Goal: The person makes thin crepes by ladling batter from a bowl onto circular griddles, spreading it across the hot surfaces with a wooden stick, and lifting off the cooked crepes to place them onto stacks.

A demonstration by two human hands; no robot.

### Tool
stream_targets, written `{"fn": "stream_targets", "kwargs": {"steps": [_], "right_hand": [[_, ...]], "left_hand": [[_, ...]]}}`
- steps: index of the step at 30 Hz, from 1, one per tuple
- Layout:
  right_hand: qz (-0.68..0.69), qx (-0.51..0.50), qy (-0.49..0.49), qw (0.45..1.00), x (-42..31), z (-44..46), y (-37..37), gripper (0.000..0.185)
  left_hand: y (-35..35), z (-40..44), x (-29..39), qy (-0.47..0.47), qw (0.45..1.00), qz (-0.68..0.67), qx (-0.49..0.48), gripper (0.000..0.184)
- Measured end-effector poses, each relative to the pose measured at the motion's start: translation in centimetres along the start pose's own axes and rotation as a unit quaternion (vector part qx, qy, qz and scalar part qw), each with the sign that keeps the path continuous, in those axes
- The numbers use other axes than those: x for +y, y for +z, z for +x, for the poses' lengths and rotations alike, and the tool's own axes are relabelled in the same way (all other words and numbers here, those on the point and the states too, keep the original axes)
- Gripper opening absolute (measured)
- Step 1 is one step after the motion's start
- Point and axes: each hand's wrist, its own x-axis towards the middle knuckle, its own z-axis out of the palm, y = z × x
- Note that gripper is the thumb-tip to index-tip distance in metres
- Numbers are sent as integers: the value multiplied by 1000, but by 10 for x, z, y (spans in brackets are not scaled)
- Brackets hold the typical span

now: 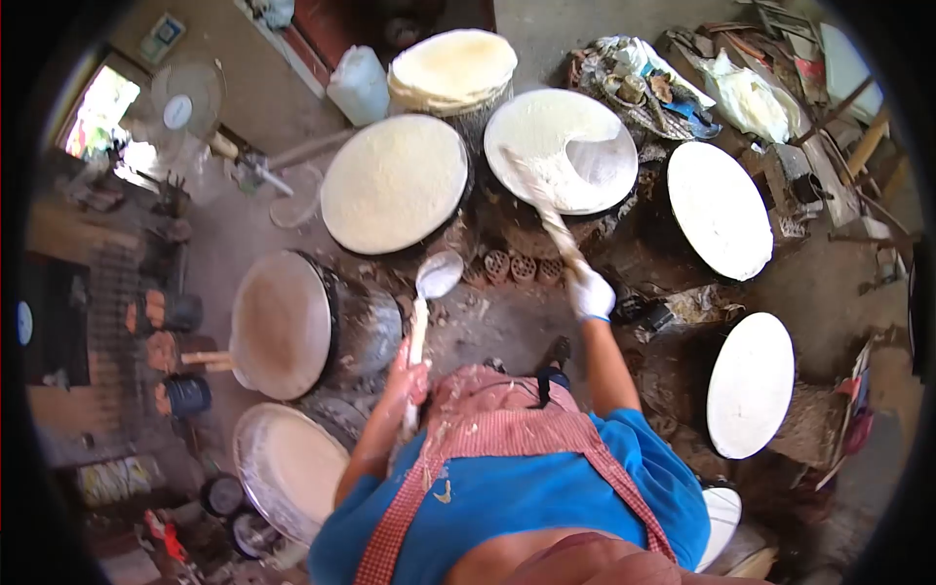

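My left hand (408, 374) is bare and wrapped round the pale handle of a ladle (440, 274), whose whitish bowl hangs over the floor in front of me. A white glove covers my right hand (591, 294). It grips a long batter-smeared wooden stick (552, 222), which reaches forward over a round griddle (609, 174). White batter (546, 112) coats much of that griddle, leaving a bare metal patch at its right. The far end of the stick lies in or just over the batter; I cannot tell which.
Around me stand a griddle with a pale yellowish layer (395, 185), a brownish griddle (281, 327), and white rounds (720, 210) at the right. A stack of flat sheets (453, 68) sits at the back. A batter basin (297, 468) stands at lower left.
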Motion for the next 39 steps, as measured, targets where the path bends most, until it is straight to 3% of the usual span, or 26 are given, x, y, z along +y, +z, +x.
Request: {"fn": "stream_targets", "kwargs": {"steps": [2,4,5,6,7,8,10,12,14,16,17,18,19,20,22,23,24,26,27,28,30,32,34,36,37,39], "right_hand": [[-103,-17,98,990,31,-7,-24,30],[125,52,115,984,30,-15,-44,31],[192,142,102,966,38,0,-12,29],[187,108,139,966,2,6,-27,28],[238,103,110,959,2,26,7,26],[234,65,108,964,-20,26,11,24],[107,53,-57,991,-8,22,21,24],[34,65,3,997,38,24,6,25],[27,22,5,999,37,18,-73,28],[134,43,92,986,57,62,-57,29],[174,101,75,977,44,72,-52,30],[174,93,47,979,36,82,-43,31],[144,74,-4,987,40,83,-18,33],[119,60,-57,989,43,84,1,34],[13,-51,-55,997,44,42,-27,31],[51,17,-52,997,72,34,-18,30],[90,92,-54,990,103,49,-16,29],[113,62,6,992,127,91,-31,29],[107,40,33,993,115,115,-44,30],[218,58,84,970,60,107,-89,28],[196,82,14,977,70,131,-38,24],[-39,-68,-102,992,84,80,-35,27],[61,18,-81,995,128,42,-27,30],[269,161,-40,949,156,91,-16,28],[241,75,33,967,155,130,-24,30],[233,45,35,971,134,170,-48,35]], "left_hand": [[-2,-15,3,7,999,-22,-35,72],[-7,-18,2,-3,999,-31,-41,69],[-13,-18,-3,-30,997,-67,-35,66],[-16,-20,-14,-62,992,-107,-26,62],[-12,-21,-16,-61,991,-115,-16,55],[-17,-17,-22,-44,988,-133,-71,54],[-9,-24,-18,-48,979,-185,-69,55],[-20,-17,-31,-66,961,-252,-89,57],[-4,-29,-22,-56,964,-257,-49,58],[15,-37,-13,-1,986,-169,-12,47],[18,-32,-14,-7,986,-166,-12,47],[21,-25,-18,-5,980,-191,-55,21],[26,-19,-17,2,972,-214,-98,9],[35,-17,-11,5,973,-208,-99,9],[52,-17,-3,0,980,-184,-76,11],[42,-6,-11,-8,965,-211,-156,11],[46,-5,-10,0,970,-191,-150,11],[84,-20,23,-57,989,-129,-49,12],[86,-20,23,-64,989,-124,-44,12],[91,-20,19,-86,986,-131,-48,14],[102,-21,3,-131,978,-153,-56,18],[106,-10,5,-154,972,-166,-67,22],[113,11,12,-166,966,-177,-86,27],[123,34,18,-176,961,-186,-104,31],[123,39,12,-181,958,-202,-89,35],[131,38,14,-179,961,-187,-92,35]]}}
